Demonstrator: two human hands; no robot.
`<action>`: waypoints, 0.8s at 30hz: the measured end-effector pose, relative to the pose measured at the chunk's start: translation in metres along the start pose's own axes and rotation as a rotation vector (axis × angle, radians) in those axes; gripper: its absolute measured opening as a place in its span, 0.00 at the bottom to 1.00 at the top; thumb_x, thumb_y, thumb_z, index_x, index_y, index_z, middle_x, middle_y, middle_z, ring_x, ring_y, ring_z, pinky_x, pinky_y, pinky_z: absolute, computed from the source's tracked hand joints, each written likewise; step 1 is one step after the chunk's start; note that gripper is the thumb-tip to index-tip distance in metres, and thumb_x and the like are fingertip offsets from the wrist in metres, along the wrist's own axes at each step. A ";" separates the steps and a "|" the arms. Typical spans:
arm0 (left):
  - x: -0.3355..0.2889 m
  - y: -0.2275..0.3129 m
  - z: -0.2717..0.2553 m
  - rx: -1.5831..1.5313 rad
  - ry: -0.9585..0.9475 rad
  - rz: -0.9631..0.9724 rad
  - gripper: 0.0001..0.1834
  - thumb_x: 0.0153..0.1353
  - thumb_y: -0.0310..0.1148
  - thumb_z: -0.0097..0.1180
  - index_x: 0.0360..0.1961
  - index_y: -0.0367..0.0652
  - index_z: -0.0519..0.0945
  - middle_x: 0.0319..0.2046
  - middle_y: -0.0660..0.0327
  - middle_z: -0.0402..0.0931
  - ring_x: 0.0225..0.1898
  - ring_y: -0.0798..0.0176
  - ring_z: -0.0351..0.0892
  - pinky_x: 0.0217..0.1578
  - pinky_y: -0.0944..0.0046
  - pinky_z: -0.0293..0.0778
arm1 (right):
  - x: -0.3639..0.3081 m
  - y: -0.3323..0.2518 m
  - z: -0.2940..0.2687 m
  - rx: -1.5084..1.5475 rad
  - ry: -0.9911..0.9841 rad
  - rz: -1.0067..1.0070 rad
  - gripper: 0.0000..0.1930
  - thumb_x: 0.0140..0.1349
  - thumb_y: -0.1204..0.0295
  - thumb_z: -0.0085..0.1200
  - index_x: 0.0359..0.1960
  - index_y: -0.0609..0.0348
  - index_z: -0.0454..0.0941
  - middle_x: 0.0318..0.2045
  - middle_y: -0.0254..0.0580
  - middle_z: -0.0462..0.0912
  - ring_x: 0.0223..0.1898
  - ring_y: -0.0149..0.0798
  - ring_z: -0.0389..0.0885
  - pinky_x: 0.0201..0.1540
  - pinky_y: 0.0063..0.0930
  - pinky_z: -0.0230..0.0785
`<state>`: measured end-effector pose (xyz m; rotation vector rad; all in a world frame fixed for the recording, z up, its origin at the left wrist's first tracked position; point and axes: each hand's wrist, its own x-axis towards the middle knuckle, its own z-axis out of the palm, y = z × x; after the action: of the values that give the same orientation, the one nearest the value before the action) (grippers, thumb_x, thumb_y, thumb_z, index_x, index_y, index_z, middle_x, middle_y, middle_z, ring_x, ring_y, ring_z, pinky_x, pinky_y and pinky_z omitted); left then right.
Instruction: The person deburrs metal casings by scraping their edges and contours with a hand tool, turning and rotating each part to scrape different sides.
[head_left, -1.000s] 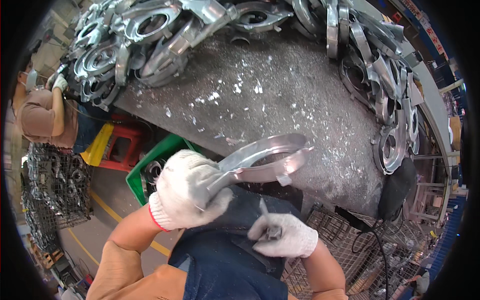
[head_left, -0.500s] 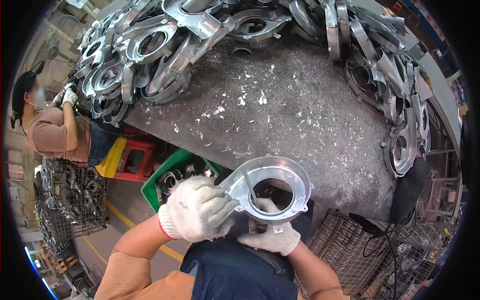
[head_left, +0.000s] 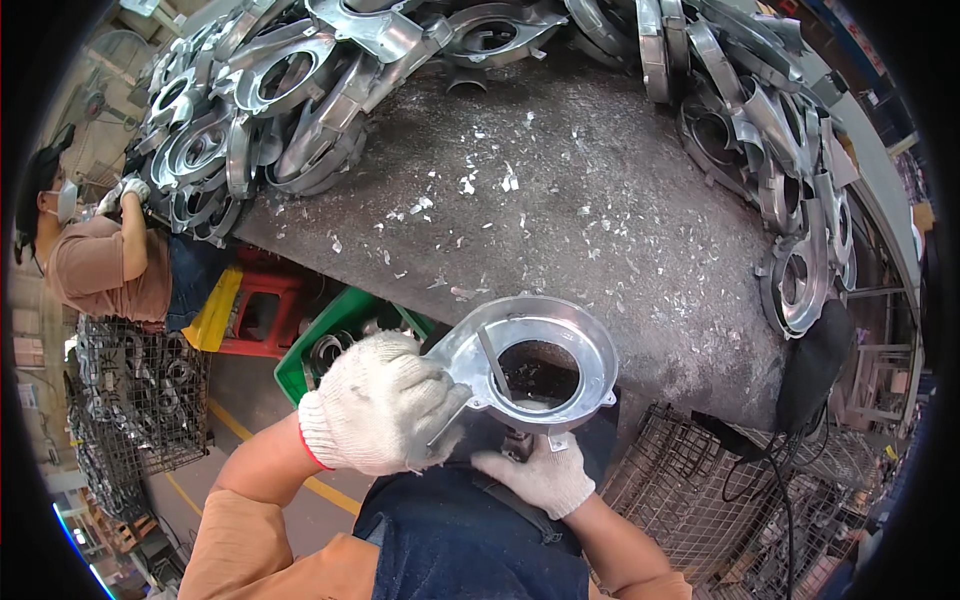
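Below the near edge of the worktop [head_left: 590, 240] sits a green crate [head_left: 292, 374]. The left hand [head_left: 385, 405] grips the neck of a ring-shaped metal casting [head_left: 592, 345] at that edge. Below the ring, the right hand [head_left: 540, 477], fingers partly hidden, clasps a rod-like tool [head_left: 493, 362] rising through it. More castings [head_left: 795, 285] line the worktop's right edge.

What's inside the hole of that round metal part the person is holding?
A thin grey rod pokes up through the metal part; something dark with light flecks shows beyond. The right hand is below; the part hides some of it and the rod's lower end.
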<state>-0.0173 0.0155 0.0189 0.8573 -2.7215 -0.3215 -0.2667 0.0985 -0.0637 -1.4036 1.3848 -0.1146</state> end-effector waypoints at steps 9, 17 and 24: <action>0.004 -0.003 -0.006 -0.018 0.070 -0.029 0.20 0.45 0.38 0.77 0.38 0.39 0.92 0.30 0.61 0.85 0.34 0.56 0.87 0.36 0.52 0.81 | -0.010 0.030 0.004 0.964 -0.020 -0.208 0.19 0.58 0.73 0.76 0.47 0.61 0.80 0.30 0.37 0.85 0.31 0.33 0.85 0.35 0.30 0.79; 0.009 -0.012 -0.009 -0.070 0.072 -0.001 0.17 0.46 0.39 0.77 0.35 0.41 0.91 0.27 0.61 0.81 0.29 0.56 0.84 0.30 0.54 0.77 | 0.018 0.005 0.001 0.999 -0.031 0.089 0.11 0.66 0.78 0.63 0.46 0.68 0.77 0.21 0.40 0.81 0.20 0.34 0.81 0.24 0.30 0.75; 0.018 0.002 -0.015 -0.011 -0.031 -0.035 0.21 0.40 0.39 0.77 0.36 0.40 0.92 0.26 0.62 0.83 0.27 0.56 0.83 0.30 0.54 0.79 | 0.001 0.026 0.015 0.351 0.007 -0.224 0.25 0.61 0.64 0.77 0.56 0.60 0.82 0.38 0.35 0.86 0.41 0.29 0.85 0.48 0.33 0.81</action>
<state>-0.0279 0.0048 0.0374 0.9053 -2.7328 -0.3596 -0.2727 0.1147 -0.0887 -1.2556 1.1436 -0.4857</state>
